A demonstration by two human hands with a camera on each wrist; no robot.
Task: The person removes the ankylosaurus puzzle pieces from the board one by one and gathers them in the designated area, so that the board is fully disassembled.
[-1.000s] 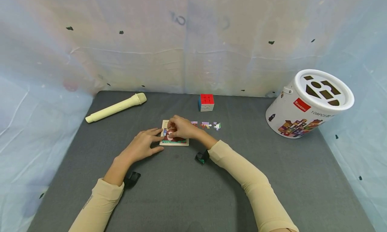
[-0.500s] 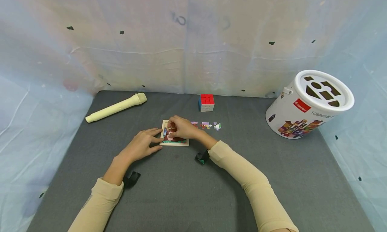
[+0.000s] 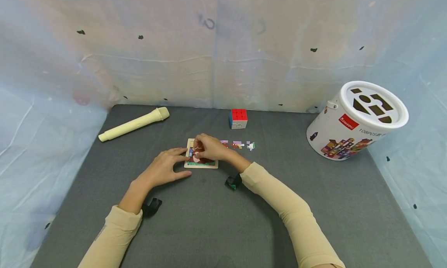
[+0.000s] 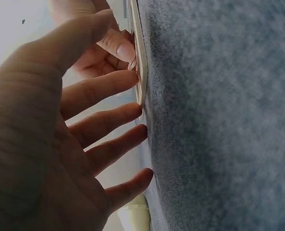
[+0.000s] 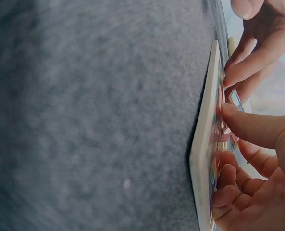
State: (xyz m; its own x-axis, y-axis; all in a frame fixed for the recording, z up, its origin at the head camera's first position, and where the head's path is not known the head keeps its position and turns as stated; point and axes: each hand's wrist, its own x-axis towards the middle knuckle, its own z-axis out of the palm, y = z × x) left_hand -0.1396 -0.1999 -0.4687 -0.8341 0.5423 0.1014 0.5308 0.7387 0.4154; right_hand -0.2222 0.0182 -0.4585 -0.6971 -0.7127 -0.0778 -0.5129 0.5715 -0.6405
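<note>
A small wooden jigsaw board [image 3: 200, 166] with a pale frame and a colourful picture lies on the dark cloth, partly hidden by both hands. Over its picture my right hand [image 3: 213, 147] pinches a thin puzzle piece [image 5: 235, 98] between thumb and fingers; the piece stands tilted above the board in the right wrist view. At the board's left edge rests my left hand [image 3: 162, 169], its fingers spread and fairly straight, fingertips on or close to the frame. Loose puzzle pieces [image 3: 237, 144] lie in a row just right of the board, one partly covered by the right hand.
Behind the board stands a puzzle cube [image 3: 239, 118] with a red top. A pale yellow microphone-shaped object [image 3: 134, 124] lies at the back left. At the right is a large white bucket [image 3: 343, 128] with shaped holes in its lid. Pale sheeting [image 3: 216, 66] rises behind the table.
My left thumb has shifted slightly, now stretched just below the board's near corner. My right hand stays almost still over the board, its grip on the piece unchanged.
</note>
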